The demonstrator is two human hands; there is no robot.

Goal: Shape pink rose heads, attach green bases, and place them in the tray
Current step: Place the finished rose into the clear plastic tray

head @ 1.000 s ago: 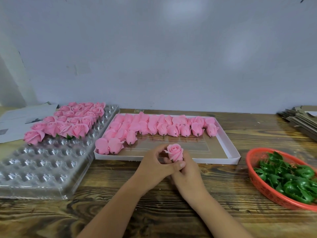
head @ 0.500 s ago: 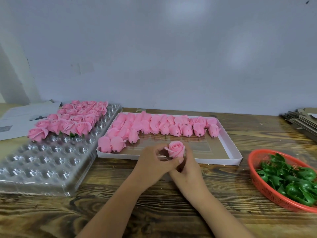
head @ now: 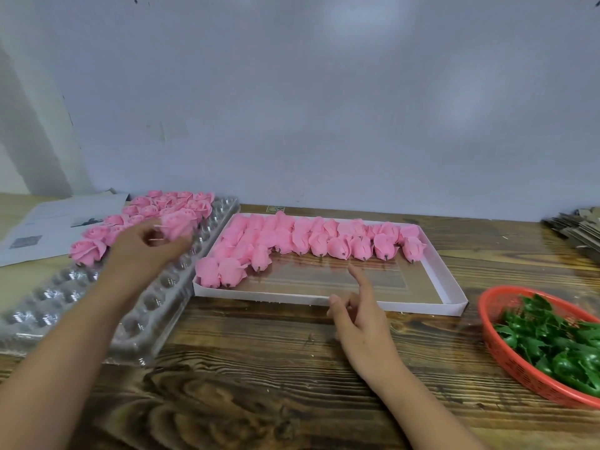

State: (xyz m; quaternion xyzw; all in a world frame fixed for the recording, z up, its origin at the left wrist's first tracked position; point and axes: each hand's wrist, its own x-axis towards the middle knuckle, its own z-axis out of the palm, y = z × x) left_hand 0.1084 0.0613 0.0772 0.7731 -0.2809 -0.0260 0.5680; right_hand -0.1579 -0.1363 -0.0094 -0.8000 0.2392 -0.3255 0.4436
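**Desk:** What does the head camera give you?

**Operator:** I see the left hand [head: 143, 248] stretched over the clear plastic tray with rows of round cups [head: 65, 297], fingers curled round a shaped pink rose head [head: 178, 225]. The flower is blurred, held just above the cups at the near edge of the finished pink roses [head: 152, 209] that fill the tray's far rows. I cannot tell whether a green base is on it.

**Desk:** And the other hand?

**Operator:** The right hand [head: 363, 323] holds nothing. Its index finger points straight out over the shallow white cardboard box [head: 451, 303], the other fingers loosely bent, the palm above the dark-grained wooden desk [head: 259, 368] at the box's near rim.

**Desk:** What lies in the box?

**Operator:** Unshaped pink rose buds [head: 318, 241], lying on their sides in rows along its far side and left corner; the near part of the box floor is bare.

**Desk:** Anything to the right?

**Operator:** A red plastic mesh basket [head: 506, 355] at the desk's right edge, heaped with glossy green leaf bases [head: 552, 339]. Behind it I make out a stack of flat grey cardboard [head: 574, 225]. White printed paper sheets [head: 48, 222] lie far left, beside the tray.
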